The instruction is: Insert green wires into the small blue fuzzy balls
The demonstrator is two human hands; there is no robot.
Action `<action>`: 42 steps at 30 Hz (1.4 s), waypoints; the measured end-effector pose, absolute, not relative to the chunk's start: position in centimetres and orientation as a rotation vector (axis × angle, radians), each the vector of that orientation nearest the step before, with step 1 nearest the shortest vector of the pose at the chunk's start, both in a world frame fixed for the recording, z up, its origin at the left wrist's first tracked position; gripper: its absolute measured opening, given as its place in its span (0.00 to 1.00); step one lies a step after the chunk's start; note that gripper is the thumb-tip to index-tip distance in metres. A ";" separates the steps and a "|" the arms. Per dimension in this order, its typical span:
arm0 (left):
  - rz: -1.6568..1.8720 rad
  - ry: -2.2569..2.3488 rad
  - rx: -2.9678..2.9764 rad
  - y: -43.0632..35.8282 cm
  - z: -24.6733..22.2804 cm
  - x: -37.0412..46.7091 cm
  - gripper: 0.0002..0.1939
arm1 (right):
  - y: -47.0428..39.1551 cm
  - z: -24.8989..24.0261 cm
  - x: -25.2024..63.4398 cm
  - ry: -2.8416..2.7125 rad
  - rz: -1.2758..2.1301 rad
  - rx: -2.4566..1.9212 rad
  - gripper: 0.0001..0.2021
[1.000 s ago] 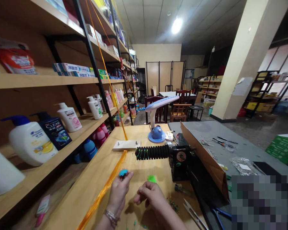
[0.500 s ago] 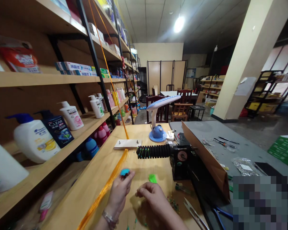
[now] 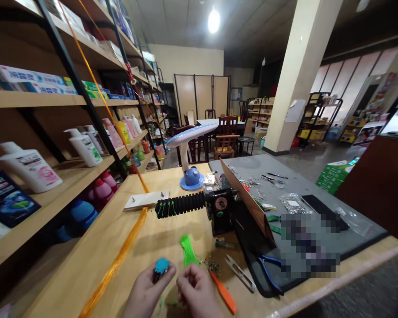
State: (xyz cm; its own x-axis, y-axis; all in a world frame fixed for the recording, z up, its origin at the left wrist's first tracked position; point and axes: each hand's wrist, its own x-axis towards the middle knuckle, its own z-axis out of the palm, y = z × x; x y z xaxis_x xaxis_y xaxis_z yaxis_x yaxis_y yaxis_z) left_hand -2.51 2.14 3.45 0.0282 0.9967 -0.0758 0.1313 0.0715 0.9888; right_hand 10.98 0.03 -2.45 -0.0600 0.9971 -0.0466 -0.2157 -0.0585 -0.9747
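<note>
My left hand (image 3: 145,290) is closed around a small blue-topped piece (image 3: 162,266), its lower part dark and mostly covered by the fingers. Just to the right, my right hand (image 3: 195,287) has thumb and fingertips pinched together. Whatever it may hold is too small to make out. A bundle of bright green thread (image 3: 187,250) lies on the wooden table beyond the right hand. Small beads or pins (image 3: 214,266) are scattered beside it. An orange-handled tool (image 3: 224,292) and metal thread snips (image 3: 240,273) lie to the right.
Beyond the hands, a black ribbed roller (image 3: 182,204) sticks out from a black machine (image 3: 219,212). Orange thread (image 3: 116,263) runs under a white plate (image 3: 146,200) at left. A blue desk lamp (image 3: 191,177), blue-handled pliers (image 3: 268,270), an upright brown board (image 3: 247,198) and bottle shelves (image 3: 66,176) surround the table.
The view has turned right and the hands sit lower in it. More of the green thread and the orange-handled tool now show. My left hand keeps the blue-topped piece.
</note>
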 end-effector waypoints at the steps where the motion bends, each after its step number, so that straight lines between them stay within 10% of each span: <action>1: 1.079 1.327 1.274 2.3 3.7 -2.6 0.21 | -0.3 -2.6 11.2 -1.148 1.289 -1.107 0.17; 6: 0.896 1.171 1.563 3.6 5.5 -1.7 0.15 | -2.0 -2.3 11.6 -1.618 0.934 -1.224 0.04; 26: 0.063 1.128 2.454 7.9 3.8 5.6 0.05 | -1.1 -5.1 10.3 -1.976 0.712 -1.252 0.02; 42: 0.085 1.067 2.446 7.6 4.3 5.8 0.05 | -1.3 -4.3 10.4 -2.039 0.696 -1.289 0.02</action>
State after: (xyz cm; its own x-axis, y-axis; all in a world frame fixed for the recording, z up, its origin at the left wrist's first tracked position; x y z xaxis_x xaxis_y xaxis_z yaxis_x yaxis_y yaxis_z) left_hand 5.84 7.55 4.34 0.6961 0.7067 -0.1267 0.6778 -0.5887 0.4404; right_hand 10.43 -1.33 -4.26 -0.3313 0.9170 0.2220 0.5899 0.3850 -0.7097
